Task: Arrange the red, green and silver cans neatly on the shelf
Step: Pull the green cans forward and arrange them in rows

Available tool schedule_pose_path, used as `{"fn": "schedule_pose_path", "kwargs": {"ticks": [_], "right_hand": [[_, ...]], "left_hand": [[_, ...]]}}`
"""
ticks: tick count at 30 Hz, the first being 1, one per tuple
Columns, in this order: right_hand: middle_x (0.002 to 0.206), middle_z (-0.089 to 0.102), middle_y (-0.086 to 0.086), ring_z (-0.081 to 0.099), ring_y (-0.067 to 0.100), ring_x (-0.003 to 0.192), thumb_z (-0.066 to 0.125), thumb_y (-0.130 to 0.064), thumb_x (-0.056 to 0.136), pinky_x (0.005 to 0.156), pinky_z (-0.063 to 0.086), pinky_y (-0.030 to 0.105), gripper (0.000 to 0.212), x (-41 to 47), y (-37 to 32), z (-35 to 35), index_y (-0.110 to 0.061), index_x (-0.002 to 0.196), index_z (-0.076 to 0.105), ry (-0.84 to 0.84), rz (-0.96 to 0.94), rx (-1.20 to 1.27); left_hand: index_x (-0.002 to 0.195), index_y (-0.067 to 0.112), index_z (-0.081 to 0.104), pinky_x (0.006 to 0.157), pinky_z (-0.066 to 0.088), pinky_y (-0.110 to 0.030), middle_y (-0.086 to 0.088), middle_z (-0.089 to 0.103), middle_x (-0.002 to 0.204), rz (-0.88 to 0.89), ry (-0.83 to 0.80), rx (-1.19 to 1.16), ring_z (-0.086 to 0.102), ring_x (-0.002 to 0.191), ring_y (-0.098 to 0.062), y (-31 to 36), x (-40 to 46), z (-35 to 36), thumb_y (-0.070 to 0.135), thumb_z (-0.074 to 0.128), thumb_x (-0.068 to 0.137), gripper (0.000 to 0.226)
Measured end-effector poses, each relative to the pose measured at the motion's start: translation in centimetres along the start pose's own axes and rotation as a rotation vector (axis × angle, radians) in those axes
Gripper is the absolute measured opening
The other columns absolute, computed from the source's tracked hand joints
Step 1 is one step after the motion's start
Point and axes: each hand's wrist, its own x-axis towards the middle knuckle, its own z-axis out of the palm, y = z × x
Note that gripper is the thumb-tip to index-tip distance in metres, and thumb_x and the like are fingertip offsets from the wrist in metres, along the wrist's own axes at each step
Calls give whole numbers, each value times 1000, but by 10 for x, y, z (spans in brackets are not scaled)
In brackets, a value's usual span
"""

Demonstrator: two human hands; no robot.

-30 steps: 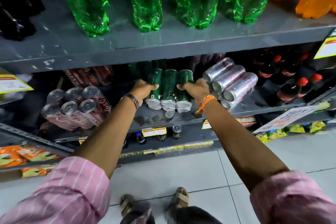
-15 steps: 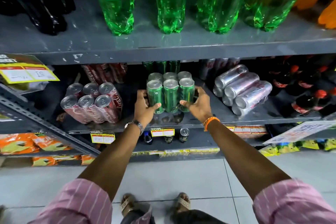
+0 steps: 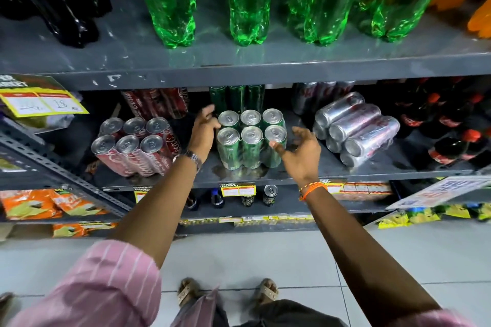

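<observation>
Green six-pack (image 3: 251, 138) stands upright mid-shelf (image 3: 305, 171); I judge it placed. Left hand (image 3: 204, 127) and right hand (image 3: 300, 152) flank it, fingers spread, gripping nothing. Silver pack (image 3: 356, 127) lies sideways: pending.

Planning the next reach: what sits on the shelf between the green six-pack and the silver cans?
Only the open right hand above bare shelf, per the head view.

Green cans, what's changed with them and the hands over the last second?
The green pack, lying tipped on its side a second ago, was stood upright on the shelf, tops up. Both hands then let go: the left hand and right hand are now open beside it. The red pack stayed upright; the silver pack stayed on its side.
</observation>
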Motion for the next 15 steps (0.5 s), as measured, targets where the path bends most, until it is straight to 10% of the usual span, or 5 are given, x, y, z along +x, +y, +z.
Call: {"fn": "schedule_pose_path", "kwargs": {"ticks": [4,15], "right_hand": [[99,72,7,68,27,90,72,-30,83,80,57,43,15,4,-7,3,-22,95,69,-10,-103,-147],[107,75,17,66,13,94,70,-6,86,98,52,29,22,81,-30,10,-1,106,74,-144,-108,-70]], "left_hand": [[133,6,56,95,39,-25,-16,59,136,-4,-146,261,53,128,-29,12,14,16,20,41,80,56],[126,8,59,105,38,-28,-2,50,122,159,66,285,50,117,-19,-30,-46,13,15,48,94,34]]}}
